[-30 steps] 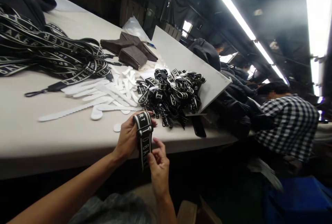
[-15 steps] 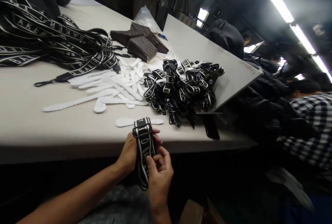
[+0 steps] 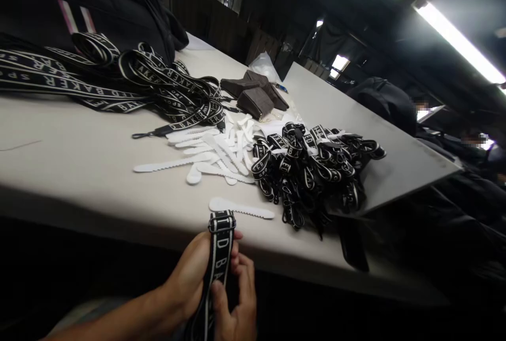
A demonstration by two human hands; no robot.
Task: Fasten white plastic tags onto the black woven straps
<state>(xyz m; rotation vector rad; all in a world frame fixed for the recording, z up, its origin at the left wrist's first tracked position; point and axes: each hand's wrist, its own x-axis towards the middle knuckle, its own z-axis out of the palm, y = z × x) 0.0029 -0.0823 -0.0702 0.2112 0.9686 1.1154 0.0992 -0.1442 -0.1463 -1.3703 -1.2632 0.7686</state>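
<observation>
Dim hall, glaring ceiling tube lights (image 3: 454, 35) upper right, bright table (image 3: 79, 172), wide-angle stretch at edges.

Garment workshop; long worktable (image 3: 79, 172); heaped straps (image 3: 312, 167); strip lights (image 3: 454, 40)

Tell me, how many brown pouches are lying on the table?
3, stacked together at the table's far side: front pouch, left pouch, back pouch. More may be hidden behind them.

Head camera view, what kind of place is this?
Probably a garment or accessories workshop: a long worktable bears a pile of folded logo straps, white plastic strips and loose strap webbing, under fluorescent tube lights.
</observation>
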